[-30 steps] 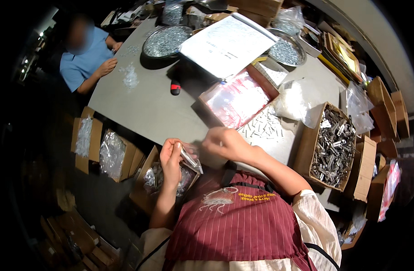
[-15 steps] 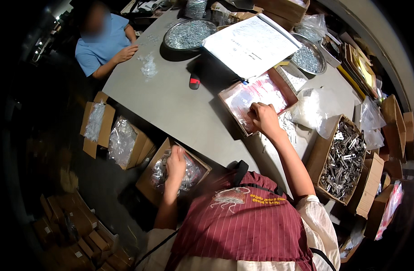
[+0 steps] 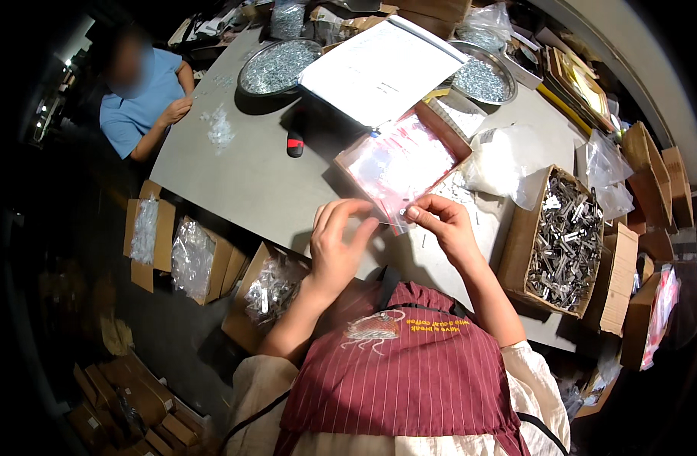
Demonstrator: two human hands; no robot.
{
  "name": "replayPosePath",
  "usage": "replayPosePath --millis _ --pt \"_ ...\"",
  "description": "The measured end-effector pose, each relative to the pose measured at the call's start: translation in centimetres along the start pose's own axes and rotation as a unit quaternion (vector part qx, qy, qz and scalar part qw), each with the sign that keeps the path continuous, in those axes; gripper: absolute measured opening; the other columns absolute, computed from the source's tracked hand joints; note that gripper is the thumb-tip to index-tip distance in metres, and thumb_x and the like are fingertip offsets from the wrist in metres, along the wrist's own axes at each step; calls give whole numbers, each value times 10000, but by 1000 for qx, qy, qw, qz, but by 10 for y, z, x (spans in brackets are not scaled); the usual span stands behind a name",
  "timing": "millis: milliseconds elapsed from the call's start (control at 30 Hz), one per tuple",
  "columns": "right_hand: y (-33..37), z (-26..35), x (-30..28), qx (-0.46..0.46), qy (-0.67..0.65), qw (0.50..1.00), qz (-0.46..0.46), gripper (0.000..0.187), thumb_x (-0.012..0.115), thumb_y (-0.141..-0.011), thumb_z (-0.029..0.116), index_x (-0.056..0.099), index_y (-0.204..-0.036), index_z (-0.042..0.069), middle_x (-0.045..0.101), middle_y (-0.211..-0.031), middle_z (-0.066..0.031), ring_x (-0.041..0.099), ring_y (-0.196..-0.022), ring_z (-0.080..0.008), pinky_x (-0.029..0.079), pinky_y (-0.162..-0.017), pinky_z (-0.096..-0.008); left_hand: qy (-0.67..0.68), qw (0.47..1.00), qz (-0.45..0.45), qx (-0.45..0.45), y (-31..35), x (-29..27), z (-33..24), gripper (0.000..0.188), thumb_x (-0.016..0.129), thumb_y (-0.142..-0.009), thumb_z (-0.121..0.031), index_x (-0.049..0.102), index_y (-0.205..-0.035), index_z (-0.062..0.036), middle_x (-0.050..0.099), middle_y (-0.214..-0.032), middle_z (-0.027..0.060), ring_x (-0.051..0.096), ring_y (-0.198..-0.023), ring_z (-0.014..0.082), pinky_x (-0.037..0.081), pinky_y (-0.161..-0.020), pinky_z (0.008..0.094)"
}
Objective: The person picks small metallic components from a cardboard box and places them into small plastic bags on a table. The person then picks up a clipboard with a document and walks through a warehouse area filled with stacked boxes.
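Between thumb and fingers, my right hand pinches the edge of a small clear plastic bag with a reddish line along it. Close to the bag's other side is my left hand, fingers and thumb apart; I cannot tell whether its fingertips touch the plastic. No item shows in its grip. Just beyond both hands sits an open cardboard box holding a stack of flat clear bags with red edges. Below my left forearm, a carton contains packed clear bags of metal parts.
A box of metal clips stands right, beside a white plastic bag. Farther back are a paper pad, two trays of small metal parts and a black-red tool. A person in blue works at the far left.
My left hand has come up from the carton of packed bags to the table. My right hand has drawn back from the bag stack with a small clear bag.
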State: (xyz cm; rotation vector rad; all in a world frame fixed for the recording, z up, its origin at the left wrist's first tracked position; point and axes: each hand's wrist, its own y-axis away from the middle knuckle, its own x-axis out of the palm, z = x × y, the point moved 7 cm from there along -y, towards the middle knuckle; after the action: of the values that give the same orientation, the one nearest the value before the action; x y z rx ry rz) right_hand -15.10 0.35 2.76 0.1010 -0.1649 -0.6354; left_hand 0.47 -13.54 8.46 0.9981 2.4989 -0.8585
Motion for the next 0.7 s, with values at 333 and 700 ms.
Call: replayPosePath --millis 333,700 --pt "39 -12 -22 -11 -14 997 -79 162 760 -932 153 661 -881 35 680 -856 -8 590 -825 -76 474 -781 -256 282 901 235 -233 26 82 30 247 612 -1020 -139 678 -1199 19 725 -1120 40 643 -978 96 512 -812 249" --pt "44 -25 -18 19 -80 996 -40 188 679 -1006 180 725 -1060 7 705 -955 6 592 -894 -69 465 -824 -243 468 805 188 -311 21 88 23 313 608 -1039 -198 671 -1244 29 717 -1087 74 654 -862 122 546 -768 268"
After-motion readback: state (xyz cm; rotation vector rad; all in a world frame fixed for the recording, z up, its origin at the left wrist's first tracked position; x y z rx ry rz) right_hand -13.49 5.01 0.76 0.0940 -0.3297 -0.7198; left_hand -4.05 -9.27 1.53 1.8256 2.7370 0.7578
